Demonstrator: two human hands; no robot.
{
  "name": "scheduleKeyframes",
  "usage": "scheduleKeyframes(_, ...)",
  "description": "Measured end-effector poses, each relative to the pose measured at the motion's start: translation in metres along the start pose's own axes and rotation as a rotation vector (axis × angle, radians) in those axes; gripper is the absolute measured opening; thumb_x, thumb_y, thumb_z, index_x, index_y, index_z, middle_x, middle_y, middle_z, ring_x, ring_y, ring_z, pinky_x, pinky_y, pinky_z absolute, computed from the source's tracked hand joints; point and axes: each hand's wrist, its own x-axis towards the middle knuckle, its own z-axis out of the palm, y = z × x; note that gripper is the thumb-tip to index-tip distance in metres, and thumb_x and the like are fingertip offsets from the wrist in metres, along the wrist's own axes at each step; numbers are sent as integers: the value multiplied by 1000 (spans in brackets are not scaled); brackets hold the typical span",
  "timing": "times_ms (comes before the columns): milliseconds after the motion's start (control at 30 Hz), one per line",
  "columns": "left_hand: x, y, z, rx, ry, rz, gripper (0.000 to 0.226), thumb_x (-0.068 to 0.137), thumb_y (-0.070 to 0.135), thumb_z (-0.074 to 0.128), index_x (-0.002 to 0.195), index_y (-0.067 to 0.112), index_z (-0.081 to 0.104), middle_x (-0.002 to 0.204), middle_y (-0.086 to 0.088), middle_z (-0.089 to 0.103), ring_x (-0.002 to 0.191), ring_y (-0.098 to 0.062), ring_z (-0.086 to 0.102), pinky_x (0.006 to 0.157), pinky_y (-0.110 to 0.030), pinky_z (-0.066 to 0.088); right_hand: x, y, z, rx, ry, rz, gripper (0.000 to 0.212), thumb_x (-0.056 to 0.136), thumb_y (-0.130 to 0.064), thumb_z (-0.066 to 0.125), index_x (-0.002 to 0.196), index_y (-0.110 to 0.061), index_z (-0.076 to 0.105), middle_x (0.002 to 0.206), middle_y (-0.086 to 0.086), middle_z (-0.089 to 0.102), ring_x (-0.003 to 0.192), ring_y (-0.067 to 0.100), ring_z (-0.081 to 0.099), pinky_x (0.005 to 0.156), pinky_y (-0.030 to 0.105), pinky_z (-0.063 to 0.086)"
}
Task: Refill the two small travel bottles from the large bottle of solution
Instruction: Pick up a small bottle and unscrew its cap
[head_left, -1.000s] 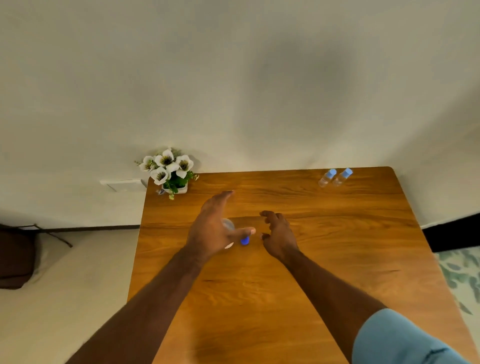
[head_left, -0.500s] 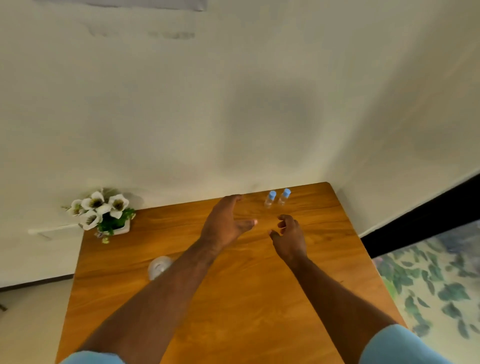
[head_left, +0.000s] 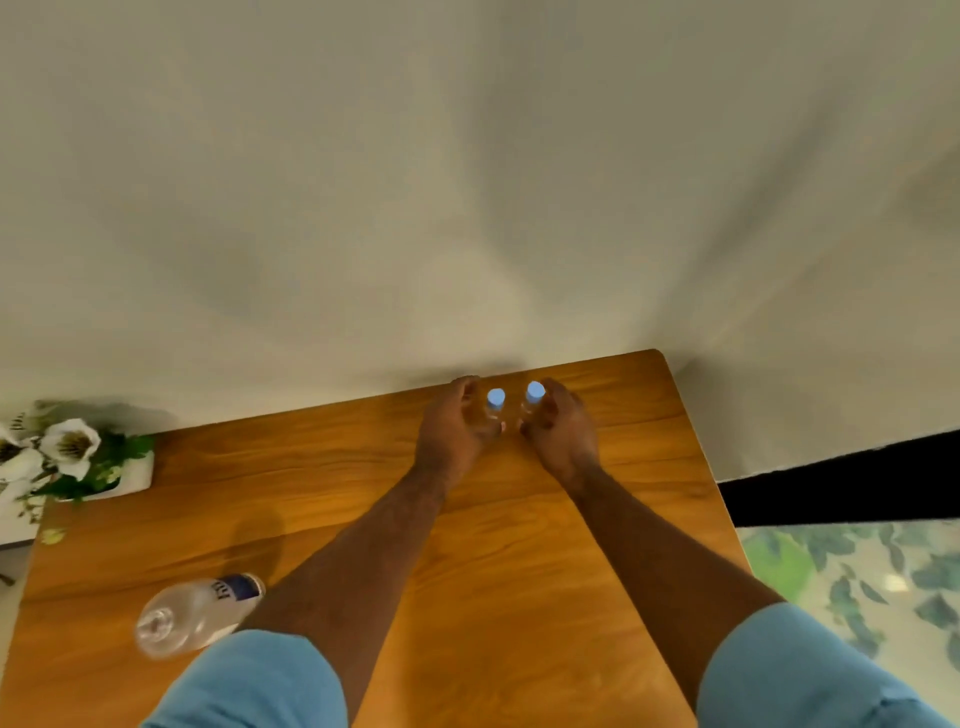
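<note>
We are cupping our left hand (head_left: 457, 426) around one small travel bottle (head_left: 494, 404) and our right hand (head_left: 563, 428) around the other travel bottle (head_left: 533, 397), fingers curled loosely; the large bottle (head_left: 195, 613) is standing at 8 o'clock, well apart.

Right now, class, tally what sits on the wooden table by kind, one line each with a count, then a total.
Small travel bottles with blue caps: 2 (left one, right one)
Large clear bottle: 1
Pot of white flowers: 1
Total: 4
</note>
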Motion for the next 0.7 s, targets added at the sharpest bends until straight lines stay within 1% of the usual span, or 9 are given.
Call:
scheduleKeyframes(67,3,-5,7,-40,3,-21,70,73,26,91,135,19,59,130,1,68,118,-14,62,96,-33,55,5,3,6,11,0,-32,60,85,-19,74,141,-21,51,131,7,57,116,25,57,96,45,53)
scheduleKeyframes(167,4,-9,15,-44,23,-11,61,76,32,89,130,19,64,122,3,71,107,-8,64,86,-20,53,8,5,10,7,45,-72,43,90,-19,70,132,-17,61,123,6,63,111,24,59,93,40,53)
scheduleKeyframes(233,3,-8,17,-20,62,-7,54,78,34,87,126,16,68,116,0,74,102,-10,68,79,-15,52,8,5,9,-13,64,-95,34,91,-19,68,125,-16,65,120,5,66,108,23,60,90,39,54)
scheduleKeyframes(300,-1,-6,15,-28,93,-2,50,80,30,86,123,13,70,114,-4,76,102,-15,70,80,-19,56,4,7,8,-30,56,-121,31,91,-18,68,121,-15,67,118,5,67,106,22,60,89,40,55)
scheduleKeyframes(367,-13,-5,9,-25,108,10,48,80,28,86,123,12,70,115,-5,75,103,-16,70,84,-26,59,-6,8,5,-41,32,-143,31,90,-19,68,121,-16,67,118,4,67,105,22,60,90,42,54)
scheduleKeyframes(500,-56,-14,-9,-21,116,17,47,81,26,86,123,12,70,117,-5,74,103,-16,68,87,-29,59,-46,13,10,-71,-19,-141,35,91,-23,68,125,-19,64,122,1,67,112,20,59,94,42,53)
scheduleKeyframes(567,-85,-25,-20,-13,114,4,48,82,25,85,126,12,69,120,-4,73,106,-17,68,89,-32,60,-75,13,15,-76,-56,-150,35,91,-24,67,126,-21,63,122,-1,67,112,20,59,94,41,53)
scheduleKeyframes(633,-116,-38,-32,-19,112,-12,47,83,22,84,125,13,69,120,-4,73,107,-16,69,90,-31,60,-105,14,23,-127,-96,-205,32,90,-26,66,122,-21,64,116,0,69,107,22,61,89,41,53)
scheduleKeyframes(700,-144,-55,-40,-19,107,-28,45,82,20,85,123,13,69,117,-4,74,105,-16,70,89,-28,59,-135,16,31,-177,-106,-226,34,87,-27,69,120,-22,65,116,2,69,108,25,59,89,39,51)
